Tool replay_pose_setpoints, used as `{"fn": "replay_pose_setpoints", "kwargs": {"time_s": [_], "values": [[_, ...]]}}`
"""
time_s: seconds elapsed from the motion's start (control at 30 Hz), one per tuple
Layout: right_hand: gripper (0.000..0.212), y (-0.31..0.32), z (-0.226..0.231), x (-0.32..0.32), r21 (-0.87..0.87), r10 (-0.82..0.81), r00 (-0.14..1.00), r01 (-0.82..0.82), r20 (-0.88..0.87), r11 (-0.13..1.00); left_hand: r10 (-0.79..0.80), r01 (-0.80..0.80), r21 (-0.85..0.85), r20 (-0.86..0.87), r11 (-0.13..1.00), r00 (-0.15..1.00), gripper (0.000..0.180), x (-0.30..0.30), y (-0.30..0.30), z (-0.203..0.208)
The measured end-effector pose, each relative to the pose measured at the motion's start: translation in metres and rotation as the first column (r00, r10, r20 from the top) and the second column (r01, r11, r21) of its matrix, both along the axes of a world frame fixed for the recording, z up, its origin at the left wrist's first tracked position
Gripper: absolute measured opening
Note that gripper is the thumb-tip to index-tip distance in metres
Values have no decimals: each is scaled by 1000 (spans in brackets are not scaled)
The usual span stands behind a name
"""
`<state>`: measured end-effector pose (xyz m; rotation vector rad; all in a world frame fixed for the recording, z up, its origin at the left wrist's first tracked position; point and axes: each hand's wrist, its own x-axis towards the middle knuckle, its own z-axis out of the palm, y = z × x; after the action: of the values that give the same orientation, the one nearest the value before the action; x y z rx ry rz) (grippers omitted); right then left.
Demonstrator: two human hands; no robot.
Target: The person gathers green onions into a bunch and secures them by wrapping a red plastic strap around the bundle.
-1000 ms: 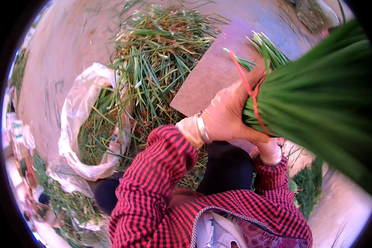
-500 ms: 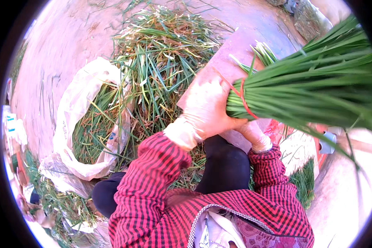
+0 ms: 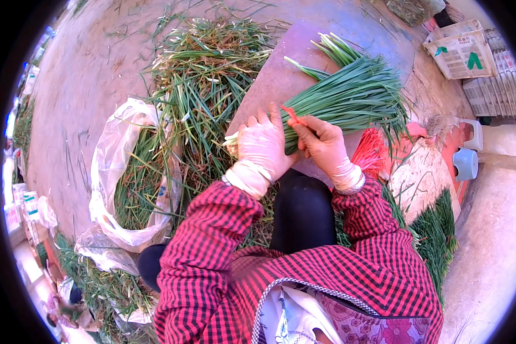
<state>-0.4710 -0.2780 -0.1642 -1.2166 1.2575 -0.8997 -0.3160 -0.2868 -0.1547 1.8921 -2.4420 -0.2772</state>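
Note:
A bundle of long green chives (image 3: pixel 358 94) lies across a flat brownish board (image 3: pixel 264 86), its pale cut ends to the left and its leaf tips to the right. My left hand (image 3: pixel 262 143) is wrapped over the bundle close to those pale ends. Around the stalks runs a red tie (image 3: pixel 291 113), its end pinched between the thumb and fingers of my right hand (image 3: pixel 325 148), which is just right of my left. A few separate chives (image 3: pixel 337 50) rest farther back on the board. Whether the tie is knotted is hidden by my fingers.
Left of the board is a heap of chive trimmings (image 3: pixel 212 74), with a white plastic bag (image 3: pixel 100 189) of trimmings beside it. More red ties (image 3: pixel 370 152) and a chive pile (image 3: pixel 436 241) are at right. Plastic crates (image 3: pixel 461 54) stand back right, near a light-blue container (image 3: pixel 465 164).
The bundle has come down from the air at right onto the board. My right hand has moved from beneath the bundle to the red tie; my left hand has shifted slightly left.

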Motion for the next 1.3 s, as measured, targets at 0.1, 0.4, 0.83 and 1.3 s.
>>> {"fn": "replay_pose_setpoints", "kwargs": {"time_s": [0.1,0.4,0.83,1.3], "values": [[19,13,-17,-19,84,12,969,-33,247,996,-116,100,297,35,950,993,95,6,-22,33],[28,54,-2,-35,286,-214,941,137,262,949,-88,140,262,-201,955,976,127,-22,-7,-15],[37,-9,25,-31,-19,-42,906,55,420,998,495,333,578,-814,745,306,84,30,-34,-20],[96,5,70,-30,-225,227,924,-161,307,961,-44,248,14,-972,969,230,79,22,-14,48]]}}
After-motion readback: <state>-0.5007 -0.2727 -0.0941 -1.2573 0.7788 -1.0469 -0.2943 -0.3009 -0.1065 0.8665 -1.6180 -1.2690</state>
